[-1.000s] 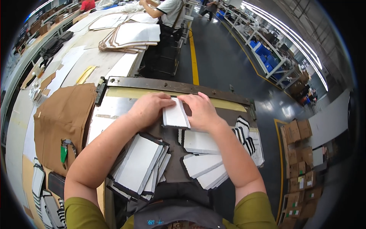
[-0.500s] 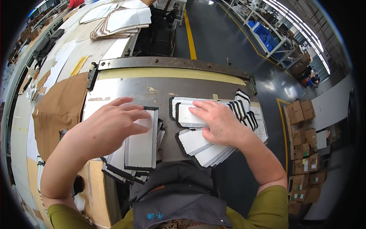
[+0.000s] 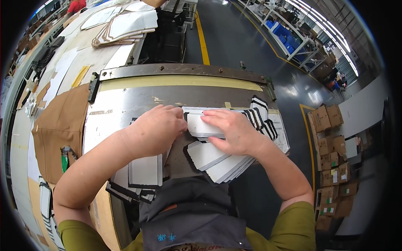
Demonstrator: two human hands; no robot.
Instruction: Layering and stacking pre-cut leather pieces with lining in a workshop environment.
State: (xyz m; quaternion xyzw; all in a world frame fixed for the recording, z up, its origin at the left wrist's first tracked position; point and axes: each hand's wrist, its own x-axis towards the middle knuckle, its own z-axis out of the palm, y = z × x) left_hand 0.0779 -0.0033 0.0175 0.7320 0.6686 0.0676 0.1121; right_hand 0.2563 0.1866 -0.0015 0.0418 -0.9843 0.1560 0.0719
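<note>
A white panel (image 3: 196, 124) with a black edge lies on top of the right-hand stack. My left hand (image 3: 157, 130) has its fingers bent together at the panel's left end; the fingertips are partly hidden. My right hand (image 3: 234, 130) rests on the panel, fingers extended over its face and thumb apart below. Nearer to me, several similar white pieces (image 3: 224, 167) fan out beneath that hand. Under my left forearm sits another pile of black-edged white pieces (image 3: 145, 170), partly covered by the arm.
A metal plate (image 3: 138, 94) forms the work surface, with a bar (image 3: 176, 71) across its far side. Brown fabric (image 3: 60, 129) lies on the left table. Black-and-white striped pieces (image 3: 264, 117) are right of the stack. Cardboard boxes (image 3: 333, 150) stand at right.
My left hand has moved right, from above the left pile to the panel's left end, and its fingers have closed. My right hand stays on the stack. The view has shifted slightly.
</note>
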